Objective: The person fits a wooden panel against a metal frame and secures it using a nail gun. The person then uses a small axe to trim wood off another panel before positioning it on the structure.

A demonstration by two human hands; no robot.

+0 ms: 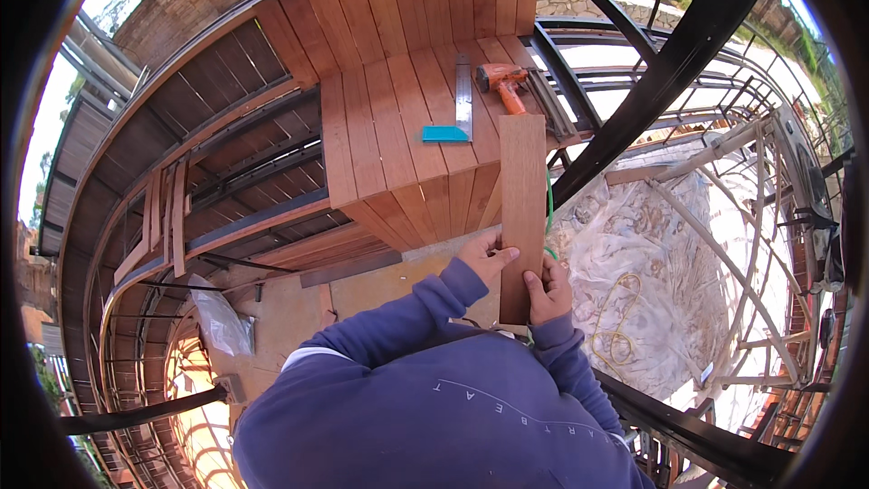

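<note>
Both hands grip one brown wooden board [523,186], its long side pointing away from me. My left hand [489,256] is closed on the board's left edge, thumb lying on its face. Lower down on the right edge, my right hand [549,292] is closed too, its thumb also on the face. Beyond the board's far end, an orange nail gun [503,81] rests on the wooden bench seat [380,127]. Left of it lies a try square [462,109] with a turquoise handle and a metal blade.
A dark metal beam [661,72] slants across at right. Below it, crumpled plastic sheeting [634,263] covers the ground, with a yellow cord [615,321] on it. Loose wooden strips [167,217] lean on the curved metal frame at left. A clear plastic bag [222,319] lies on the floor.
</note>
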